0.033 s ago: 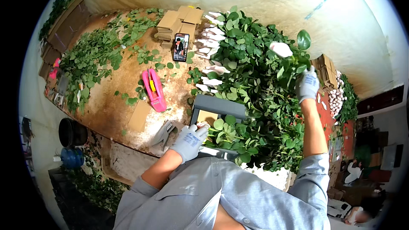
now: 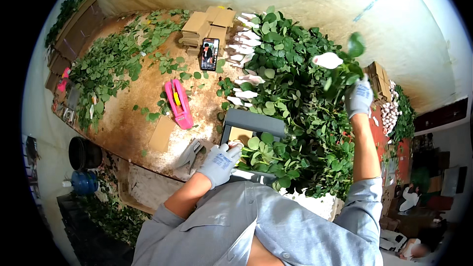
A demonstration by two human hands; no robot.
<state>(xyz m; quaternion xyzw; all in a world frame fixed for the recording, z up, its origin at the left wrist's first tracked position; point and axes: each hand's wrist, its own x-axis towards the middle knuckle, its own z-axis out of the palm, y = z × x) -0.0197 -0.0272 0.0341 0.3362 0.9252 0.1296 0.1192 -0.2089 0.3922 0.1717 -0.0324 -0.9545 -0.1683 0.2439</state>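
My right hand (image 2: pixel 359 97), in a grey glove, is raised over the far right of the leaf pile. It is closed on a leafy flower stem (image 2: pixel 340 75) whose bud (image 2: pixel 327 60) is wrapped in white. My left hand (image 2: pixel 218 164), also gloved, rests low in the middle at a dark grey box (image 2: pixel 256 121). Its fingers are curled round the head end of leafy flower stems (image 2: pixel 266 153) lying across the box; something pale shows at the fingertips, partly hidden. A big heap of leafy stems (image 2: pixel 295 83) lies between my hands, with white-wrapped buds (image 2: pixel 244 49) lined along its left side.
A pink tape dispenser (image 2: pixel 179 104), a phone (image 2: pixel 209 54) and stacked cardboard pieces (image 2: pixel 207 23) are on the brown table. A grey tool (image 2: pixel 188 154) lies beside my left hand. Loose leaves (image 2: pixel 108 64) cover the left side. More buds (image 2: pixel 389 116) are at far right.
My right hand has shifted slightly to the right with the flower stem, and its top leaf is blurred. My left hand stays in place.
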